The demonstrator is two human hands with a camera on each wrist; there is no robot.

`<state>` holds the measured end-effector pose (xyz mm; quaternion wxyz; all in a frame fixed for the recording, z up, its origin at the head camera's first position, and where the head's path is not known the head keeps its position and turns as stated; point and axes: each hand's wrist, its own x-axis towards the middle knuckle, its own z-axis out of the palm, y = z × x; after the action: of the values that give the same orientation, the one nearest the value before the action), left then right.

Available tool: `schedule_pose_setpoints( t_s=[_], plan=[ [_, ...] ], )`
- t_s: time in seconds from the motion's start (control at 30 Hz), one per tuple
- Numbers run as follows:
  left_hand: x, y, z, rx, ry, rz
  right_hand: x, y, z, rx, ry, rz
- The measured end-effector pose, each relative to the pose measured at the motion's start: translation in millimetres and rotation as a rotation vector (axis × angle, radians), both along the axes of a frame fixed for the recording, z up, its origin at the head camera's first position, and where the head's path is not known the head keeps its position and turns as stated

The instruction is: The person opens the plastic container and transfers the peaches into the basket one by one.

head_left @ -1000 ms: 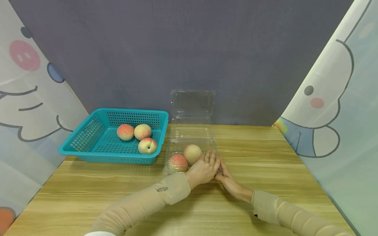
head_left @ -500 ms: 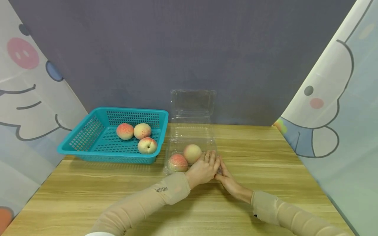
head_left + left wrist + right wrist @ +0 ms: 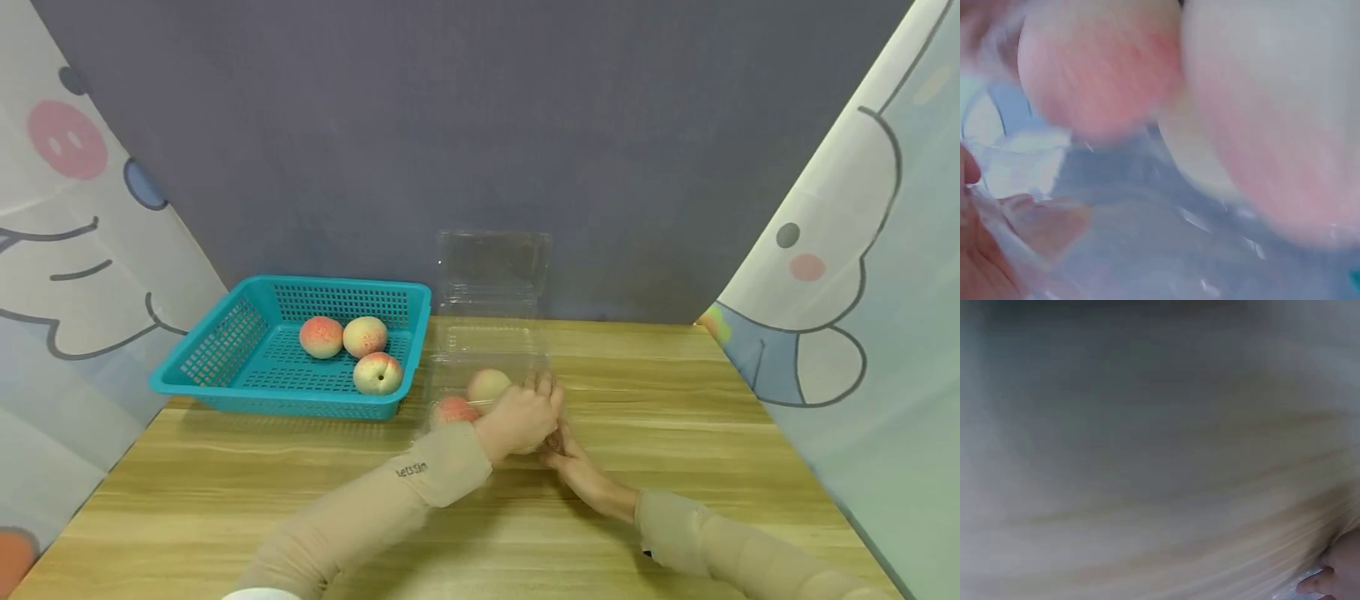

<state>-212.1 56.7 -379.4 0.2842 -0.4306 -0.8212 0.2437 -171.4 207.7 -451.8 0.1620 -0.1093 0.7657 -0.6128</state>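
Observation:
A clear plastic clamshell box (image 3: 491, 340) stands on the table with its lid (image 3: 493, 258) up against the back. Inside it are a reddish peach (image 3: 455, 410) and a paler peach (image 3: 489, 385), partly behind my left arm. My left hand (image 3: 521, 417) reaches across them and grips the box's front right part, its fingers curled. My right hand (image 3: 585, 477) holds the same corner from the right, thumb toward me. In the left wrist view, blurred peaches (image 3: 1104, 75) fill the top, with clear plastic beside the fingers (image 3: 988, 262). Fingers partly hide the gripped corner.
A turquoise perforated basket (image 3: 292, 403) stands to the left of the box, with 3 peaches (image 3: 365, 337) in its right half. The wooden table (image 3: 660, 400) meets a dark back wall (image 3: 480, 150). Printed cartoon panels flank both sides.
My left hand has risen slightly and its fingers have curled more at the corner. The box's front edge has shifted upward in front of the peaches. My right hand stays nearly in place.

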Motion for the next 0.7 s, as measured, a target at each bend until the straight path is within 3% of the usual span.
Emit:
schedule_pose_setpoints(
  t_s=[0.1,0.23,0.4,0.7],
  plan=[
    [4.6,-2,-4.4,-0.05,-0.034,0.011,1.0,-3,0.1,0.024,-0.032,-0.043],
    [6.5,-7,-12.1,-0.082,0.01,0.005,0.7,-3,4.1,-0.003,-0.036,-0.063],
    [5.1,-12,-15.3,-0.062,0.009,-0.009,-2.6,-2,7.2,-0.049,-0.015,-0.008],
    [2.0,-10,-17.9,0.005,-0.023,-0.054,-9.4,1,5.1,-0.011,0.064,0.023]
  ],
)
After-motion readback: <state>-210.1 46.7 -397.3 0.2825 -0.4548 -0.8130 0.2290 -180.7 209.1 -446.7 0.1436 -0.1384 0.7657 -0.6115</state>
